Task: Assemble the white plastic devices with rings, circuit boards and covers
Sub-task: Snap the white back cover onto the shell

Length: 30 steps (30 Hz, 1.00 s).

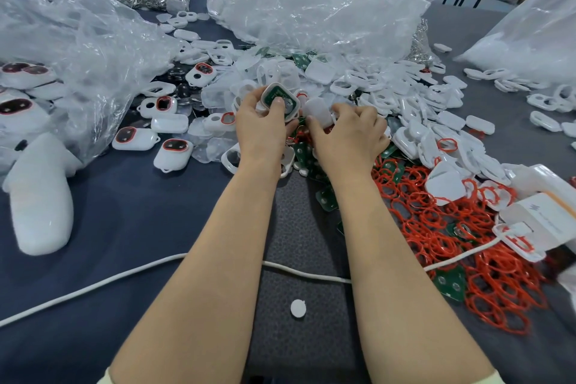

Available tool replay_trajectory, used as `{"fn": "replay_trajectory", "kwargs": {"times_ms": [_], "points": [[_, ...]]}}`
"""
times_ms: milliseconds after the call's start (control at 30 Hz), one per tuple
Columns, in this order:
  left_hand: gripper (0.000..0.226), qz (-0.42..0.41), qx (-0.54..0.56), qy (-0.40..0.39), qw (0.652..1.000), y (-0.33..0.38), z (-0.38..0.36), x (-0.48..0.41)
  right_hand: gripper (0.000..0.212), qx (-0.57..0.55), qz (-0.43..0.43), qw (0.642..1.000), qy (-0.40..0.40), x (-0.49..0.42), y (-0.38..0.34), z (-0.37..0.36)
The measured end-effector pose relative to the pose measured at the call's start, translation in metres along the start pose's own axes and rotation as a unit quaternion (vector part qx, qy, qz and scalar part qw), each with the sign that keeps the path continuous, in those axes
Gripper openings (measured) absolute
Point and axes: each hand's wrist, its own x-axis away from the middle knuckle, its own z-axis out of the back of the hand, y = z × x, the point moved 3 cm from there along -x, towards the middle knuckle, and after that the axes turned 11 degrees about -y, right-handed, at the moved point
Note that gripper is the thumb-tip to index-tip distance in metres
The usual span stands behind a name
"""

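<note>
A white rounded shell (295, 109), with a green circuit board (274, 93) seated inside, is gripped by the left hand (261, 131) over the far parts pile. Just right of it, a translucent cover (318, 111) is pinched in the curled fingers of the right hand (349, 131).

White shell (279, 100), green board; orange-red rings (436, 227); navy tablecloth (124, 212).

Nothing legible.
A small grey logo and a faint printed line on the white box (542, 221) at the right edge, and white marks on the green circuit board (278, 97) at centre, are too blurred to read.
</note>
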Motion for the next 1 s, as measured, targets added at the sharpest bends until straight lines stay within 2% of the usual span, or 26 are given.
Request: {"fn": "replay_trajectory", "kwargs": {"times_ms": [400, 533, 633, 933, 1000], "points": [[0.019, 0.005, -0.009, -0.003, 1.0, -0.001, 0.001, 0.0, 0.043, -0.051, -0.007, 0.998, -0.023, -0.006, 0.002, 0.001], [0.021, 0.002, -0.015, 0.0, 1.0, -0.001, 0.002, 0.0, 0.041, -0.172, 0.09, 0.98, 0.049, -0.001, -0.004, 0.016], [0.022, 0.003, -0.019, -0.003, 1.0, 0.0, 0.002, 0.001, 0.04, -0.247, 0.154, 0.954, 0.066, 0.007, -0.01, 0.025], [0.013, 0.017, -0.011, 0.0, 1.0, 0.0, 0.0, 0.001, 0.039, -0.216, 0.202, 0.955, 0.031, 0.011, -0.021, 0.018], [0.018, 0.025, -0.015, 0.009, 1.0, 0.001, 0.0, -0.001, 0.039, -0.199, 0.206, 0.958, 0.018, 0.012, -0.024, 0.012]]}}
